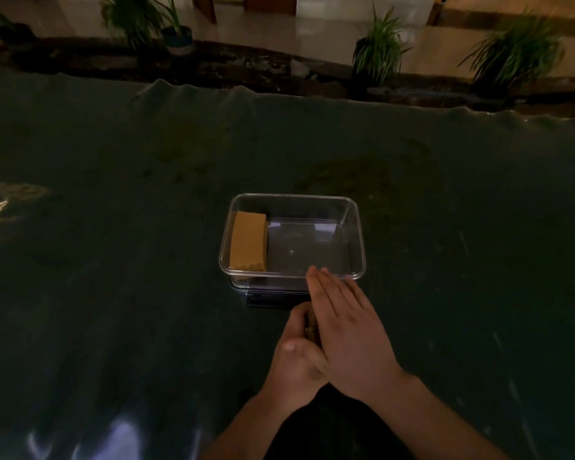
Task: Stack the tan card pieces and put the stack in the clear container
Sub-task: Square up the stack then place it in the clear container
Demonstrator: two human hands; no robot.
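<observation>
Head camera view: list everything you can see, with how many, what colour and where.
clear container: one, transparent, middle of the table, open top
tan card stack: one, tan, inside the container at its left end
card pieces: count hidden, tan edge showing, between the two hands
dark flat item: one, black, against the container's near side; cannot tell what
table cover: one, dark green, wrinkled, over the table
potted plants: several, green, beyond the table's far edge
left hand: one, grips the card pieces from the left
right hand: one, flat, fingers straight, pressing the card pieces
</observation>
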